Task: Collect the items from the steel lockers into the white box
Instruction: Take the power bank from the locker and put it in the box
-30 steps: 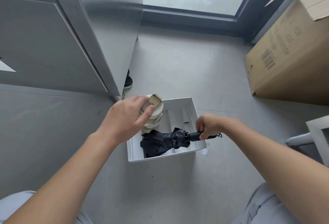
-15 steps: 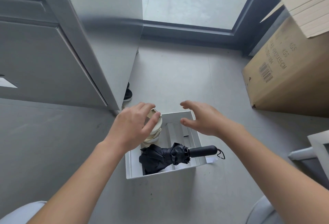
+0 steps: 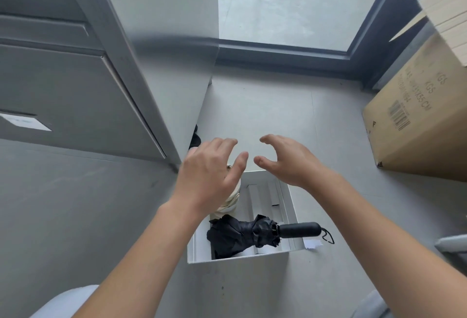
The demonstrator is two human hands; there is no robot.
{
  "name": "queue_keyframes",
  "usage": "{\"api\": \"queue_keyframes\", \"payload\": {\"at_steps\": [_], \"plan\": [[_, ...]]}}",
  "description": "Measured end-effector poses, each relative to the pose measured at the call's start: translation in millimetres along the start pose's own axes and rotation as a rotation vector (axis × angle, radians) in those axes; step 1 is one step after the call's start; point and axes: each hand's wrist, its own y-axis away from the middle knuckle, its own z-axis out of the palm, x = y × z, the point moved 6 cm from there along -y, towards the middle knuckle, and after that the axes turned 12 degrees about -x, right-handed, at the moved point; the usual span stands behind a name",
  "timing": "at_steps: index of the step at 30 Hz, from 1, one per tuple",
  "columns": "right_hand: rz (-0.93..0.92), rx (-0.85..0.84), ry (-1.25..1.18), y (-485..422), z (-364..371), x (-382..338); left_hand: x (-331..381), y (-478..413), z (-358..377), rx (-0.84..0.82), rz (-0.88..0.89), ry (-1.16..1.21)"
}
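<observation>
**Both hands empty above the white box**

Head view: the white box (image 3: 242, 258) sits on the grey floor (image 3: 290, 115) at about 6 o'clock from frame centre. A black folded umbrella (image 3: 242, 238) lies inside, its handle (image 3: 299, 229) poking over the rim toward 3 o'clock. A cream bag (image 3: 231, 200) sits in the box's 11 o'clock corner, partly hidden by the left hand (image 3: 208, 172). The right hand (image 3: 286, 159) hovers beside it. Both hands' fingers are spread and curled, gripping nothing. The steel locker (image 3: 75, 95) stands at 9 o'clock, a cardboard carton (image 3: 417, 125) at 3 o'clock.
</observation>
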Motion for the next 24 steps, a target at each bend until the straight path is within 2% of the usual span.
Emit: {"api": "queue_keyframes", "payload": {"at_steps": [4,8,15,20,24], "plan": [[-0.004,0.065,-0.053,32,-20,-22,-5,22,-29,-0.054,-0.063,-0.027],[0.004,0.052,-0.087,86,-76,-64,18,40,-109,-0.121,-0.102,-0.084],[-0.001,0.099,-0.191,184,-263,-168,122,62,-302,-0.146,-0.096,-0.095],[-0.02,0.126,-0.159,253,-402,-240,197,77,-456,-0.149,-0.073,-0.149],[-0.043,0.179,-0.114,297,-498,-298,237,94,-572,-0.067,-0.05,-0.186]]}}
